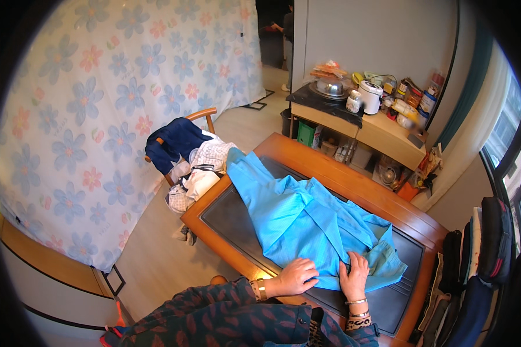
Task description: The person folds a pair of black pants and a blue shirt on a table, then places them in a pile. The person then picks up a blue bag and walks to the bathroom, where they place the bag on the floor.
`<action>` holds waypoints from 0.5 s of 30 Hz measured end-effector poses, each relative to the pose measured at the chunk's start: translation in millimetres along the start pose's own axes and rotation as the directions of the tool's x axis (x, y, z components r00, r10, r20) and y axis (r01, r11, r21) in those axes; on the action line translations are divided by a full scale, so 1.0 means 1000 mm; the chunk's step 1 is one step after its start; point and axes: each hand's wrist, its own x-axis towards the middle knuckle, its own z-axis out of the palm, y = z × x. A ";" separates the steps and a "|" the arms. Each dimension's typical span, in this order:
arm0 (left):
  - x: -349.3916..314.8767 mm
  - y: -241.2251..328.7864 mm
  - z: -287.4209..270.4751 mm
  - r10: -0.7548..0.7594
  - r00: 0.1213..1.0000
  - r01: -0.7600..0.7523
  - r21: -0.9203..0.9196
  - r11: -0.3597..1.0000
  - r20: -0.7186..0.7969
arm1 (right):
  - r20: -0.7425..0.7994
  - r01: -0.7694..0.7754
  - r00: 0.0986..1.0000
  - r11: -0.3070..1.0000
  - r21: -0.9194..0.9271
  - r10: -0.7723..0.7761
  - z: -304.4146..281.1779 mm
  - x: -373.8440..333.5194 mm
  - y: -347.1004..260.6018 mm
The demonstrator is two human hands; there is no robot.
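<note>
A bright blue cloth garment (298,217), shirt-like with what looks like a sleeve at each end, lies spread and creased across the table (214,222). At its near edge my left hand (298,276) has its fingers curled onto the fabric, with a gold bracelet at the wrist. Just to the right, my right hand (355,276) grips the same edge, thumb and fingers bent over the cloth. Folds hide exactly how much fabric each hand holds. The garment's right end rests flat on the dark table top.
Clothes (205,165) are heaped on a wooden chair (205,113) beyond the table's left end. Folded garments (469,272) stack up at the right. A side table (321,110) with a rice cooker (370,96) stands behind. A floral curtain (116,115) hangs left; a person (287,34) stands in the doorway.
</note>
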 end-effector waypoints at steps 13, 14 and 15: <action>0.067 0.000 -0.012 0.009 1.000 -0.011 0.106 0.994 0.013 | -0.234 -0.205 0.935 0.944 0.259 0.267 -0.018 0.004 0.046; 0.077 -0.003 -0.011 0.014 1.000 -0.017 0.112 0.994 0.022 | -0.337 -0.224 0.864 0.884 0.410 0.375 -0.025 0.008 0.057; 0.086 -0.008 -0.009 0.041 0.999 -0.039 0.141 0.989 -0.015 | -0.385 -0.265 0.824 0.883 0.387 0.416 -0.042 0.009 0.071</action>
